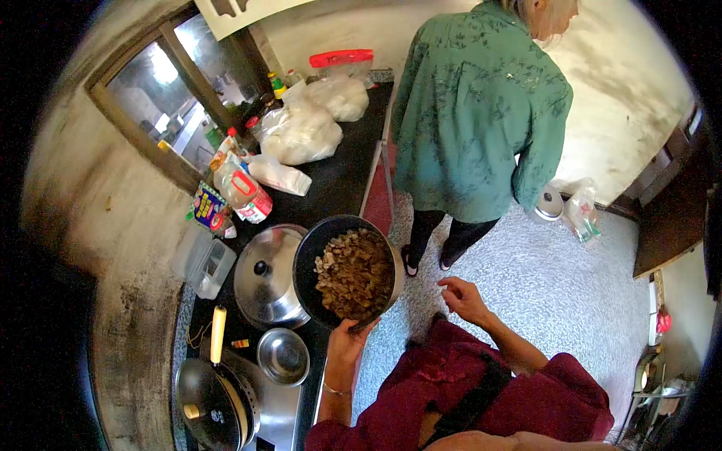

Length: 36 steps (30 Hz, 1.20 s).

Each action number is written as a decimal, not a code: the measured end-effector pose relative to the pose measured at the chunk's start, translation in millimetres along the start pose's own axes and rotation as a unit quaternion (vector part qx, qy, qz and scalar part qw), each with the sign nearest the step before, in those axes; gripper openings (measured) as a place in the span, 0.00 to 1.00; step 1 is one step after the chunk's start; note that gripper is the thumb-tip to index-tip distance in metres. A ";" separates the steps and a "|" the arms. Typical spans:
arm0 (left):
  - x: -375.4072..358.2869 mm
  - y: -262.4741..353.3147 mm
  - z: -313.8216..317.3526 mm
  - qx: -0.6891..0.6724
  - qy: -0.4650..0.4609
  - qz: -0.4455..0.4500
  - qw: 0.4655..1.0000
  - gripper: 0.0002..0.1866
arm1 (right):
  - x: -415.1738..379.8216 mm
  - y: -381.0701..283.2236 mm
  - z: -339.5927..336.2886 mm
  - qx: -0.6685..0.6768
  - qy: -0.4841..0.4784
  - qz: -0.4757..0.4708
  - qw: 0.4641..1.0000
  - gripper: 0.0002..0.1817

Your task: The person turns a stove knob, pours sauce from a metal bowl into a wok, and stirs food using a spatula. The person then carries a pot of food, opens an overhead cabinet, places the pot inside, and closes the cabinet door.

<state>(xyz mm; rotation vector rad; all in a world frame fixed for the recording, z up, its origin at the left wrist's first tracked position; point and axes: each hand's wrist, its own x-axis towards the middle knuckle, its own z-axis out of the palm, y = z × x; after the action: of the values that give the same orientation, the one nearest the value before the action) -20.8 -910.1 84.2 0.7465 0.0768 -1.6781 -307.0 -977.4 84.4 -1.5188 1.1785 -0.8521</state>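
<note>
My left hand (350, 340) grips the near side of a dark-lined pot (304, 279), tilted so its inside faces me. Chopped brown pieces of cooked food (356, 276) fill much of the pot. My right hand (463, 299) hangs over the floor to the right of the pot, with fingers loosely bent and apart and nothing in it. Just left of the pot, a domed steel lid (265, 274) with a black knob lies on the dark counter (331, 180). A steel bowl (283, 357) stands below that lid.
A person in a green shirt (481, 113) stands ahead. Near the stove (282, 410) is a lidded pan (203, 406). Plastic bags (301, 135), a large bottle (242, 192) and a clear container (210, 269) line the counter. A lidded pot (550, 203) sits on the floor.
</note>
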 end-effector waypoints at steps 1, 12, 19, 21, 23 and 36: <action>9.2 1.6 -1.3 0.043 -0.013 0.010 0.999 0.26 | 3.0 5.5 -5.1 -0.011 0.016 -0.004 1.000 0.11; 101.9 31.2 47.9 -0.035 -0.010 -0.022 0.999 0.29 | 89.3 18.4 -33.6 0.022 0.048 -0.036 0.998 0.12; 161.4 45.7 85.6 0.071 -0.002 0.005 0.997 0.25 | 155.0 -5.9 -59.1 0.017 0.030 -0.049 0.998 0.11; 180.2 49.7 89.3 0.125 -0.005 0.016 0.992 0.25 | 173.0 -12.3 -67.4 0.046 0.021 -0.011 0.999 0.11; 204.5 55.3 86.9 0.110 -0.011 0.015 0.994 0.27 | 189.5 -11.8 -72.9 0.049 0.029 -0.015 0.998 0.12; 277.0 105.0 118.3 0.122 0.071 -0.038 0.989 0.15 | 362.4 -63.3 -100.7 -0.063 0.117 -0.199 0.971 0.18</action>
<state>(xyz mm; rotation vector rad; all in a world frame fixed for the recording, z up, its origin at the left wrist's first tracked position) 7.7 -1227.6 72.6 1.0591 -0.0016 -1.7227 -282.4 -1351.1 156.4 -1.8324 1.1273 -1.2725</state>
